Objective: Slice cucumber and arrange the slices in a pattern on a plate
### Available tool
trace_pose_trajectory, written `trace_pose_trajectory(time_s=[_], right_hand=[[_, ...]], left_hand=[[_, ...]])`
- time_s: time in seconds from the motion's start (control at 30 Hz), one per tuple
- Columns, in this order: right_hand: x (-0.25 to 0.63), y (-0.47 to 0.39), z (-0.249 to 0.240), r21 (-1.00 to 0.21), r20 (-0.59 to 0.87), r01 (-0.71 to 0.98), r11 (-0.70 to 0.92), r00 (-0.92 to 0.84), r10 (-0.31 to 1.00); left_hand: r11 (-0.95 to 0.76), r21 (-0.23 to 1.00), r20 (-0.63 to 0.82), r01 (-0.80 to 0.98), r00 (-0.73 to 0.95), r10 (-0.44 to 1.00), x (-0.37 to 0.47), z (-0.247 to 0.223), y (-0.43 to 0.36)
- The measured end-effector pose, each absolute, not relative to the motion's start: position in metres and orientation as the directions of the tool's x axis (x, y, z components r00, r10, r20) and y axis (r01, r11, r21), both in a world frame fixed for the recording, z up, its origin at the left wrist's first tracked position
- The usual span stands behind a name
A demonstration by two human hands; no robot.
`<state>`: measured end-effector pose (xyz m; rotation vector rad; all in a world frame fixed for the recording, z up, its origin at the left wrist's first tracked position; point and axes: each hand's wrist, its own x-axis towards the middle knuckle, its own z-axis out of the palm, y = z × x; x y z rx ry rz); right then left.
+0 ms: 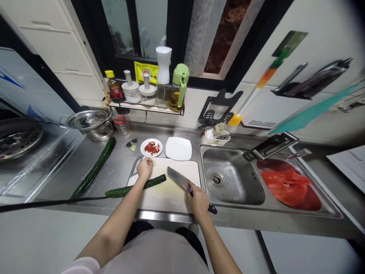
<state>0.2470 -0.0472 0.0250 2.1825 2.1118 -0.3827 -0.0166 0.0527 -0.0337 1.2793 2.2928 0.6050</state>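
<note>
My right hand (199, 201) is wrapped round the black handle of a kitchen knife (179, 178), its blade slanting up and left over the white cutting board (182, 196). At the board's upper left, my left hand (145, 168) has its fingers closed together at a thin cucumber slice (154, 163). Under my left forearm lies a cut cucumber (155, 181), its right end on the board and its left end over the counter. Just above the board are a white plate of small red pieces (152, 147) and a bare white plate (178, 148).
A whole cucumber (95, 167) lies left, beside a lidded steel pot (97, 127). Small cucumber trimmings (132, 147) lie near the red-lidded jar (122, 125). Right of the board is a steel sink (234, 179), with a red plastic bag (285, 186) beyond it. A seasoning shelf (148, 108) hangs behind.
</note>
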Motion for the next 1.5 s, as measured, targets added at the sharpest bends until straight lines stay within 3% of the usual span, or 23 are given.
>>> trace_pose_trajectory(time_s=[0.37,0.57,0.7,0.93,1.27,1.5], right_hand=[[0.246,-0.049,0.025,-0.131,-0.258,0.989,-0.062,0.026,0.966],[0.247,-0.049,0.025,-0.163,-0.241,0.984,-0.076,0.035,0.970],[0.247,-0.047,0.023,-0.166,-0.243,0.983,-0.075,0.033,0.969],[0.245,-0.046,0.019,-0.195,-0.230,0.978,-0.071,0.025,0.973],[0.244,-0.046,0.019,-0.215,-0.223,0.974,-0.066,0.017,0.975],[0.246,-0.046,0.014,-0.231,-0.212,0.970,-0.079,0.029,0.977]], left_hand=[[0.423,0.470,-0.112,0.775,-0.423,0.899,-0.016,-0.035,0.058],[0.291,0.438,-0.007,0.850,-0.321,0.947,-0.020,-0.036,0.047],[0.275,0.411,-0.019,0.869,-0.294,0.956,-0.023,-0.036,0.044],[0.234,0.429,-0.002,0.872,-0.258,0.966,-0.023,-0.041,0.045],[0.245,0.443,-0.022,0.862,-0.262,0.965,-0.021,-0.040,0.046],[0.348,0.430,-0.027,0.833,-0.373,0.927,-0.017,-0.037,0.041]])
